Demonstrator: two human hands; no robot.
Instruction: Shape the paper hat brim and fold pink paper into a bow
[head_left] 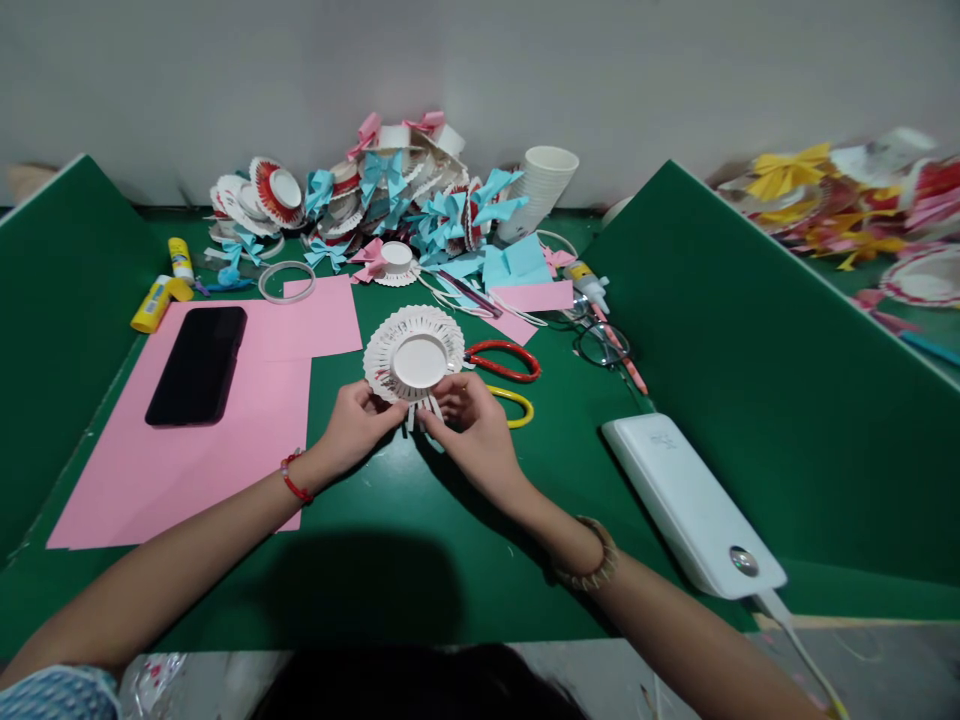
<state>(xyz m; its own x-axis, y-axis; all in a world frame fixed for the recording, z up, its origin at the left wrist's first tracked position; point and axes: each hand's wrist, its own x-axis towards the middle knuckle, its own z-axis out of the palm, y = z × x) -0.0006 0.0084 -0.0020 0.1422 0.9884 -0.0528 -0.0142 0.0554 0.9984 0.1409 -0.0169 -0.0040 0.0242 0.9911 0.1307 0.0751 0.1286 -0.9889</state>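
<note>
A white paper cup cut into a fringed disc [419, 360] is held over the green table, its round base facing up. My left hand [358, 428] pinches the fringe at the lower left edge. My right hand [474, 425] grips the strips at the lower right, its thumb near the left one. Some strips between the hands hang down, bent away from the rest. Just right of the disc lie scissors with one red handle [510, 361] and one yellow handle [516, 407]; their blades are hidden.
Pink paper [225, 470] lies at left under a black phone [196, 366]. Finished cup pieces with blue bows [382, 180], stacked cups [541, 190] and glue sticks [154, 304] stand behind. A white power bank [690, 510] sits at right beside the green partition [787, 400].
</note>
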